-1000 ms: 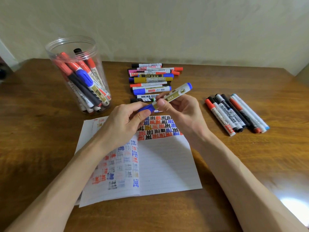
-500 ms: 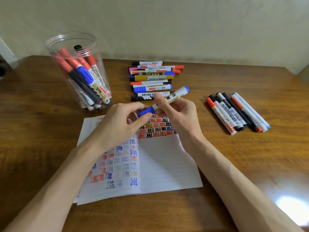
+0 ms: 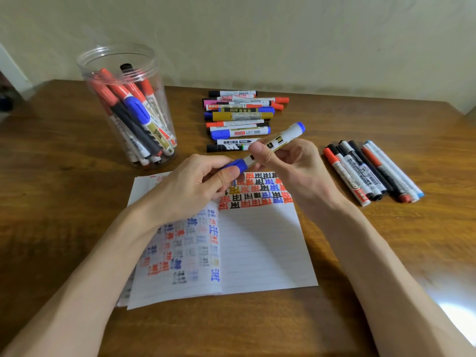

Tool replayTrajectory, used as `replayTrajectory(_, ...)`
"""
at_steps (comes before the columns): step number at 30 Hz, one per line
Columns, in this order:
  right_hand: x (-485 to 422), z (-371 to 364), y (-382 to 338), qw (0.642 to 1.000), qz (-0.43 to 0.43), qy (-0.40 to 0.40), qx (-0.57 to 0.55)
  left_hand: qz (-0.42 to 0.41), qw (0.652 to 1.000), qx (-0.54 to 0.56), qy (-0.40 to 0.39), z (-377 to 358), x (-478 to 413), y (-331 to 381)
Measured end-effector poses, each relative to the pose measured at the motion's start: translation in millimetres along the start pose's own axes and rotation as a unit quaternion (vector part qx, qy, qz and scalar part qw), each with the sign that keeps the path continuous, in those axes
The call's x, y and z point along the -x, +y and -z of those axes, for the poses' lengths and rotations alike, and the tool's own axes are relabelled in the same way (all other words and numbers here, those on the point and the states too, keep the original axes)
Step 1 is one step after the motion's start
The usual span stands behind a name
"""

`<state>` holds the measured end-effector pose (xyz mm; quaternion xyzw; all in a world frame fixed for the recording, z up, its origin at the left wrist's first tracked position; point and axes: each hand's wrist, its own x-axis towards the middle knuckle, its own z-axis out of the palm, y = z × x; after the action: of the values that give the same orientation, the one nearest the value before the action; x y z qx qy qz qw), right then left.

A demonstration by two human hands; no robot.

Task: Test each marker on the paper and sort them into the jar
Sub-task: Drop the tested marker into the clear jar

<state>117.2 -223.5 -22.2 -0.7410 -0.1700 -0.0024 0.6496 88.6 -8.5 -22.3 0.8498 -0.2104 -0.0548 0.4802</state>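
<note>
Both hands hold one blue-capped white marker slantwise above the lined paper. My left hand pinches its blue cap at the lower left end. My right hand grips the white barrel, whose blue tail points up and right. The paper carries rows of red, blue, black and yellow test marks. At the back left stands a clear plastic jar, open at the top, with several red, blue and black markers inside.
A row of several markers lies behind my hands at the table's middle back. Another group of several markers lies to the right of the paper. The wooden table meets a pale wall behind.
The cap, a little apart from the barrel a second ago, now sits closed against it. Both hands stayed over the top of the paper.
</note>
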Motion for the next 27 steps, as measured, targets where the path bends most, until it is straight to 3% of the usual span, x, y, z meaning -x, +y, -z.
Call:
replayTrajectory(6,-3.0,6.3,3.2,0.999,0.021,-0.015,-0.021,0.071,0.980,0.168,-0.075,15.7,7.6,0.8)
replayTrajectory(10,-7.5,46.0,7.6,0.989,-0.012,0.084,-0.124,0.119,0.961,0.250,-0.012,34.0,16.8,-11.3)
replayTrajectory(12,-7.5,46.2,10.7,0.984,-0.040,0.098,-0.140,0.117,0.971,0.206,-0.011,33.1,13.3,-14.1)
replayTrajectory(16,-5.9,27.3,16.3,0.990,-0.083,0.097,-0.056,0.096,0.993,-0.012,-0.062,27.5,11.2,-17.8)
replayTrajectory(21,2.0,10.5,5.9,0.990,-0.095,0.106,-0.007,0.120,0.990,-0.047,-0.060,35.6,11.6,-26.8)
replayTrajectory(27,25.6,-23.8,-5.0,0.988,-0.090,0.122,0.036,0.091,0.993,-0.064,-0.026,29.0,10.7,-27.2)
